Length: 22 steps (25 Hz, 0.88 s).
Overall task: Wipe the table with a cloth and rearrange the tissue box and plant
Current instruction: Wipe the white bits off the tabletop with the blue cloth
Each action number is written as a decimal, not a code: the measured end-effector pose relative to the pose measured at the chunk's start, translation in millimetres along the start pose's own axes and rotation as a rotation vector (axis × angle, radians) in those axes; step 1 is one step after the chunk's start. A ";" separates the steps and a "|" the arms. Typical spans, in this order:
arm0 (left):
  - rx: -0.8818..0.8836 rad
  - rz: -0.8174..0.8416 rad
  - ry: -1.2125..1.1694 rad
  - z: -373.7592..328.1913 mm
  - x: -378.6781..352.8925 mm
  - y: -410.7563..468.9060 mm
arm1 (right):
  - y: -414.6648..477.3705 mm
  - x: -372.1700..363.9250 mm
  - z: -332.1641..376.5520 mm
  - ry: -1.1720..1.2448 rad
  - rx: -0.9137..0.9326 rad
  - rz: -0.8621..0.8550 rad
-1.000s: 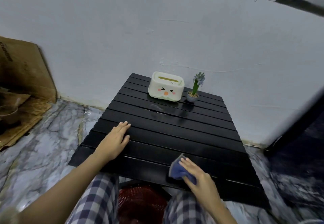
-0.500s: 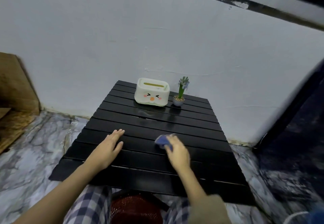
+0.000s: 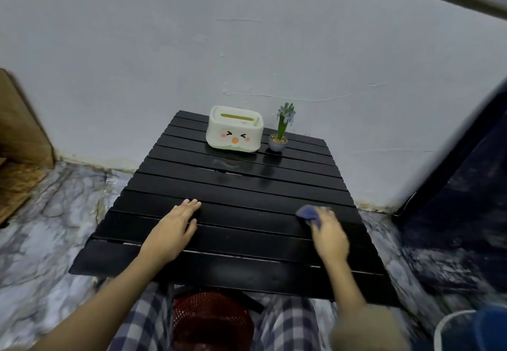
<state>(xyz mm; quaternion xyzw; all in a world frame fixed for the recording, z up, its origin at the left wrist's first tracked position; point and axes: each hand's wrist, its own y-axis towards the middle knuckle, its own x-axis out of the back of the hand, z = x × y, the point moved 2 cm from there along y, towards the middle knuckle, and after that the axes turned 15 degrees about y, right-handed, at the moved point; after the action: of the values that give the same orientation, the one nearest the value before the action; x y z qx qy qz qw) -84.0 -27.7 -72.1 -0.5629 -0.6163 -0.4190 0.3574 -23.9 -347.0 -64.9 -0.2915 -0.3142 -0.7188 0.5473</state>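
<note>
Right hand [image 3: 329, 236] grips crumpled blue cloth [image 3: 308, 213] on black slatted table [image 3: 247, 202]; left hand [image 3: 172, 230] flat, released. Cream face-printed tissue box [image 3: 234, 130] beyond hands, long axis sideways, face toward person.

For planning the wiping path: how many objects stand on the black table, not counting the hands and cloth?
2. The tissue box stands at the far edge; the small potted plant stands beside it, toward the right hand's side.
</note>
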 end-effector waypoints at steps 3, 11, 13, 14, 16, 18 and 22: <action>-0.004 -0.006 -0.006 2.7 -3.7 1.0 | -39.4 -55.3 61.9 0.083 0.310 0.248; -0.024 -0.031 0.000 9.0 -8.1 6.7 | -74.8 39.5 -45.3 0.176 0.209 0.196; -0.022 -0.039 0.004 9.2 -9.8 7.6 | -51.4 61.5 -70.2 0.101 -0.009 0.053; -0.023 -0.040 0.007 9.1 -9.8 7.1 | -43.1 65.3 -73.2 0.081 -0.077 0.005; -0.024 -0.037 -0.004 10.2 -10.4 5.9 | -29.6 62.2 -70.4 0.050 -0.119 -0.042; 0.014 -0.026 -0.113 11.1 -7.9 5.7 | -16.0 53.9 -59.6 -0.005 -0.098 0.001; 0.096 -0.058 -0.333 9.5 14.3 30.5 | 16.6 31.5 -2.3 0.111 0.037 0.145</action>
<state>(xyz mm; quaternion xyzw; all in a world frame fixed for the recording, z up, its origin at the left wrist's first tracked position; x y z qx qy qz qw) -54.9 -12.9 -59.3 -0.5888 -0.7022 -0.3004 0.2644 -15.2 -371.1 -40.1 -0.2630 -0.2745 -0.6867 0.6196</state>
